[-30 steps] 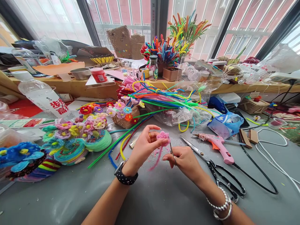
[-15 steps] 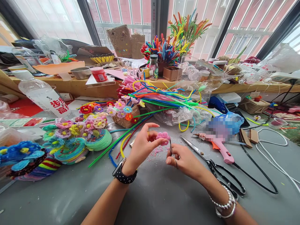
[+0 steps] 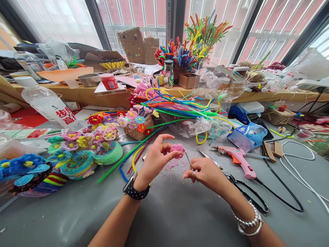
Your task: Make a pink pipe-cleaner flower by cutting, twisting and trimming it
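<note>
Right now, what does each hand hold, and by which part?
Left hand: small pink fuzzy pipe-cleaner flower, pinched at its edge. Right hand: thin metal tool, gripped at its lower end.

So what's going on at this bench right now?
A person sits at a grey table crowded with craft supplies. The left hand pinches a small pink pipe-cleaner flower, while the right hand holds small scissors just beside it. Pink trimmings lie underneath. A pink glue gun and large black scissors rest to the right.

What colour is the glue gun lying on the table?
Pink, with an orange trigger; the glue gun shows in the head view.
</note>
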Demonstrator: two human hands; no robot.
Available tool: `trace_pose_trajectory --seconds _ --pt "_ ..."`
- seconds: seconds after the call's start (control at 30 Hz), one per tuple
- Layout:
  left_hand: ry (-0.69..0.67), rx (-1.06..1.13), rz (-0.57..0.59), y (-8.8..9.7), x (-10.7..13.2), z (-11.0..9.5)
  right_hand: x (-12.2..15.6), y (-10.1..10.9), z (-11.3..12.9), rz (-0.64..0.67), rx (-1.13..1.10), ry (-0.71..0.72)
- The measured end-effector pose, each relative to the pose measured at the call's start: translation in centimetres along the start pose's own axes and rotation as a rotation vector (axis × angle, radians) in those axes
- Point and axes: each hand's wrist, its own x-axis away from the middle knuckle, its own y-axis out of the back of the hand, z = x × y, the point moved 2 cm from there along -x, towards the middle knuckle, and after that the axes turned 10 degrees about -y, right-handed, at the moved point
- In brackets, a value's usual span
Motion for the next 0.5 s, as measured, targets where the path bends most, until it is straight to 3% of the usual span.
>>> trace_pose_trajectory --seconds 0.17,0.37,0.5 --pt "0.000 0.002 0.002 0.15 -0.07 0.10 -0.06 0.01 -0.08 -0.025 -0.057 -0.001" --pt "-0.022 -0.190 -0.016 -0.09 -0.08 -0.54 0.02 0.29 -0.16 -0.087 -0.049 -0.049" --pt "-0.035 -0.216 0.000 -0.24 -0.05 -0.68 0.05 0.17 -0.08 -0.055 0.016 -0.046"
